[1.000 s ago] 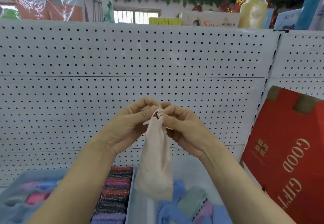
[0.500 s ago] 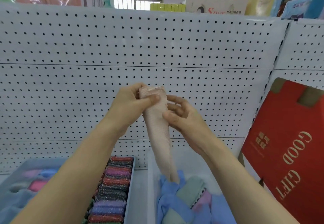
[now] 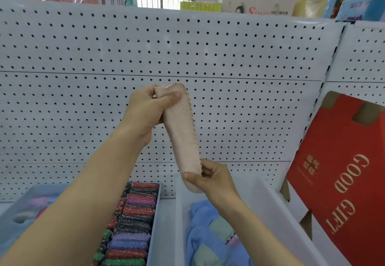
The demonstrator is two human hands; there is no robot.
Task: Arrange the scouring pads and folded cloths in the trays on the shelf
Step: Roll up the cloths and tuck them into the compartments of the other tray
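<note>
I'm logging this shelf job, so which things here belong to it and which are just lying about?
Job: pink cloth, gripped by left hand and right hand; scouring pads in grey tray; blue cloths in white tray.
Lying about: red gift box; boxes above the pegboard.

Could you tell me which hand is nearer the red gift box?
Right. The right hand sits lower, closer to the red gift box; the left hand is higher and farther left.

The scouring-pad tray (image 3: 153, 230) sits left of the cloth tray (image 3: 277, 209), the box (image 3: 343, 182) right, the pegboard (image 3: 229, 57) behind, the rolled cloth (image 3: 181, 132) above.
</note>
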